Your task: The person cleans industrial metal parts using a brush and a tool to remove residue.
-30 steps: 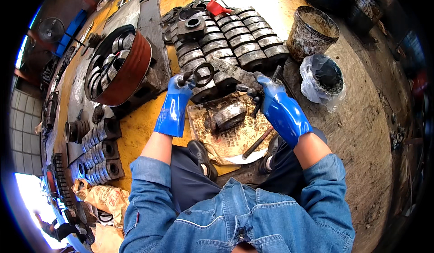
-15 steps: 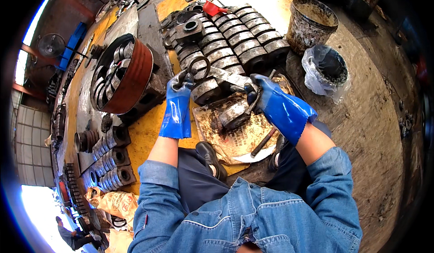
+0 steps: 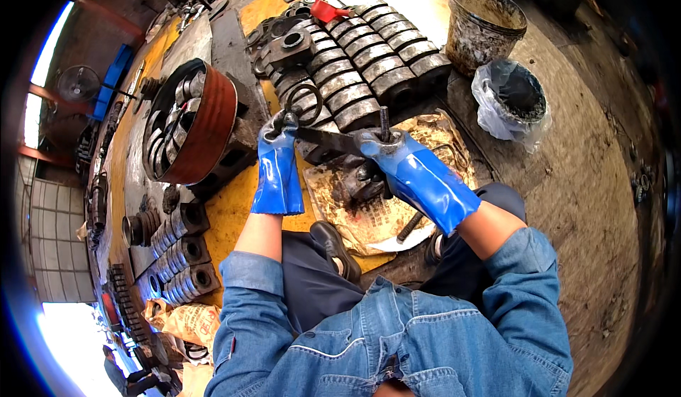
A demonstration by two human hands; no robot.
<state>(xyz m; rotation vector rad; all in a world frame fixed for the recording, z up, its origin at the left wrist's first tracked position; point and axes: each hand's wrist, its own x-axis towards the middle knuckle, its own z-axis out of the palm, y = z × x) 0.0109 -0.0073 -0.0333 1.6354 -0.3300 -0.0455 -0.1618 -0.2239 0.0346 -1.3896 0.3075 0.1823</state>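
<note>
Closer to the left hand [image 3: 279,130] than half a second earlier, the right hand [image 3: 383,147] curls its fingers around a flat metal bar [image 3: 328,140], its face turned dark. Left fingers pinch a black ring [image 3: 320,103]. Below, a partly hidden metal block [image 3: 349,185] rests on a stained sack [image 3: 369,230].

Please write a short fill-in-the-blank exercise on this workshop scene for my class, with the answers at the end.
1. The left hand and the right hand both wear ____ gloves.
2. The thin dark ring is held by the ____ hand.
3. The scoop-like thing by the far end of the rows of metal blocks is coloured ____.
4. The grimy bucket stands off to the person's ____ side.

Missing words: blue; left; red; right.
</note>
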